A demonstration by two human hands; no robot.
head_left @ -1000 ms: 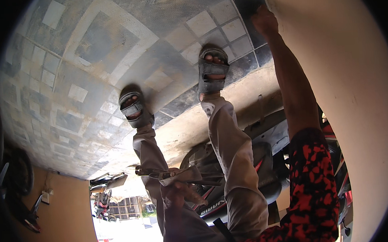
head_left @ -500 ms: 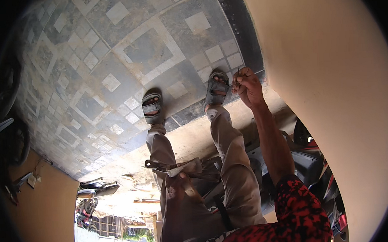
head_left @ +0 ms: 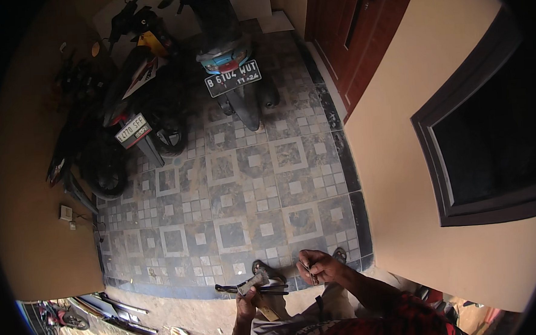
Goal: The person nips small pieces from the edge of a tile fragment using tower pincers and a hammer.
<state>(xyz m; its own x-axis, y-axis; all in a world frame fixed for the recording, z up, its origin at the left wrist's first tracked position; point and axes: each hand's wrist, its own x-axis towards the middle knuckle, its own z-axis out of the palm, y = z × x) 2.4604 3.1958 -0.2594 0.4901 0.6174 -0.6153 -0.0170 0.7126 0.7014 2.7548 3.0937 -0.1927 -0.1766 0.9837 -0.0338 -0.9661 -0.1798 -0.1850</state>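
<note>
My left hand [head_left: 246, 305] is closed round a small bundle of flat tools that look like scrapers, held low in front of my legs. One pale grey wide piece [head_left: 253, 283] shows above the fingers, with a dark narrow handle [head_left: 227, 288] sticking out to the left. Dark slim ends point right, and a yellowish flat piece [head_left: 268, 313] hangs below. To the right, my right hand [head_left: 318, 264] pinches a thin, dark stick-like thing [head_left: 314, 278]; its exact kind is too small to tell. The two hands are apart.
Two parked motorbikes stand ahead on the patterned tile floor [head_left: 257, 195], one at the middle [head_left: 234, 69] and one at the left [head_left: 133, 108]. A brown door [head_left: 358, 35] and a dark-framed window [head_left: 441, 170] are on the right. Long boards [head_left: 115, 315] lie at lower left.
The view has swung up and forward, bringing the motorbikes, door and window into sight. Both hands now appear lower in the picture and closer together, still holding their things.
</note>
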